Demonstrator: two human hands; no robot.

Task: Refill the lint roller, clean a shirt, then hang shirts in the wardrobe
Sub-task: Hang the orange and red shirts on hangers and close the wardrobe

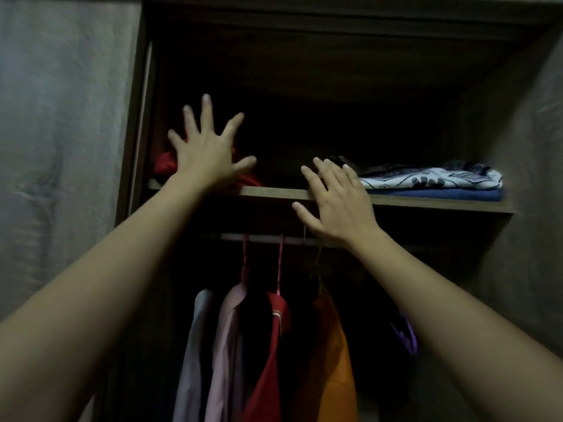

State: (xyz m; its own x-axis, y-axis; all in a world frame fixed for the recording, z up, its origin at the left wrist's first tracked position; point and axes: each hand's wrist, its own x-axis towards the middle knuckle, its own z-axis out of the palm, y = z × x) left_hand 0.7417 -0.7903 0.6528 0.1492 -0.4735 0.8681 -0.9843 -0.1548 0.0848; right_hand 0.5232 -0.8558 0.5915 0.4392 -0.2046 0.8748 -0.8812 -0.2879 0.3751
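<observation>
Shirts hang on the rail below my hands. Left hand spread wide before red cloth, right hand straight-fingered at the shelf edge. Both empty, probably reaching in to tidy.

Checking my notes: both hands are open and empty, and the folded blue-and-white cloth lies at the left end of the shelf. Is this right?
No. The head view shows the folded blue-and-white cloth at the right end of the shelf. The left hand and right hand are indeed open and empty.
</observation>
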